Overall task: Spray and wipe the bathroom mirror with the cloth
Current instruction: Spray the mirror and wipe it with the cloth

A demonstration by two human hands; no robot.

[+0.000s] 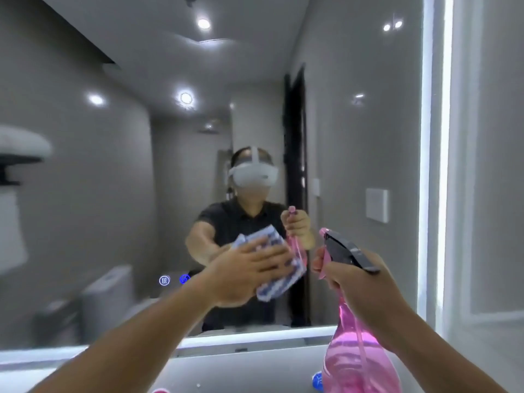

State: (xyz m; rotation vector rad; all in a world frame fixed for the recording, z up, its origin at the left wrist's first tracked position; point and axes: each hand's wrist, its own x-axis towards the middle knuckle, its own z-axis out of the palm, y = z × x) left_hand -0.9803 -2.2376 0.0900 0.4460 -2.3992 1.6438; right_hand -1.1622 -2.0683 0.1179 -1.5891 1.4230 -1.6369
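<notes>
Pressing a blue-and-white checked cloth (273, 290) flat against the large wall-mounted bathroom mirror (113, 171) with the left hand (249, 270), fingers straight and spread over the fabric, bearing on it rather than pinching it, probably to keep the whole pad on the glass and wipe a wide band. Gripping the neck of a pink translucent plastic spray bottle (360, 361) in the right hand (354, 290), just right of the cloth hand and drawn back from the glass, black trigger head (348, 252) aimed at the mirror. Held up and ready, seemingly so as to spray again without setting it down. Squeezing the trigger or merely resting on it: impossible to tell. Hands near each other but apart, not touching. Below both forearms, a pale desk (241, 370), with a small blue object (317, 380) just beside the bottle's base, too cropped to name. Left of the cloth hand and a little lower, glowing round touch icons (164, 280) in the glass. Counting real things only, not reflections: one cloth, one bottle, two hands, two icons, one blue object. Judging by the cloth on the glass, wiping step in hand; no telling how much of the mirror remains.
</notes>
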